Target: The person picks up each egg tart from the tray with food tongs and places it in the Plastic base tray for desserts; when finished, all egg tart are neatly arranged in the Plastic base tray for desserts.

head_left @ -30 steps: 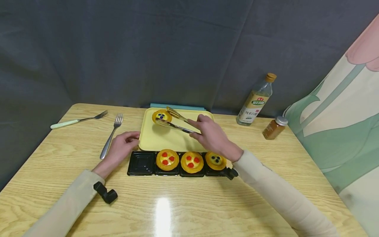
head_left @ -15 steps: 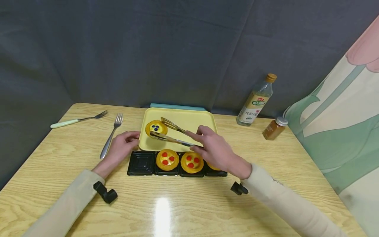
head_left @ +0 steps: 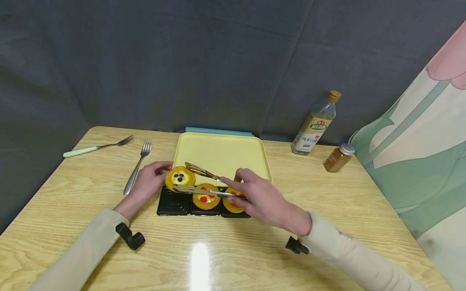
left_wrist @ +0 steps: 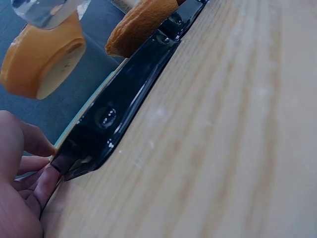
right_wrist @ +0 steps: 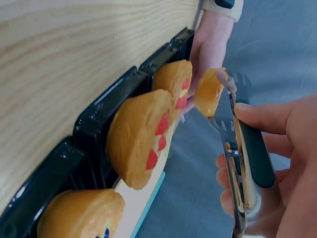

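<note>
My right hand (head_left: 260, 198) grips a pair of metal tongs (head_left: 198, 190) with dark handle grips (right_wrist: 257, 148). Between the tong ends is an egg tart with blueberries (head_left: 179, 178), held in the air over the left compartment of the black plastic container (head_left: 172, 206). In the left wrist view the lifted tart (left_wrist: 44, 59) shows its pale underside, clear of the container. My left hand (head_left: 147, 178) pinches the left edge of the yellow tray (head_left: 222, 155), fingertips close to the container's corner. Two tarts with red fruit (right_wrist: 136, 139) sit in the middle compartments.
Another blueberry tart (right_wrist: 79, 215) occupies the end compartment, hidden under my right hand in the head view. Two forks (head_left: 136, 171) lie at left. A vinegar bottle (head_left: 314, 125) and a small spice jar (head_left: 338, 157) stand at right. A teal strip (head_left: 218, 131) lies behind the tray.
My right hand has brought the tongs and blueberry tart from the tray's back left toward me, over the container's left compartment. The left hand has stayed in place.
</note>
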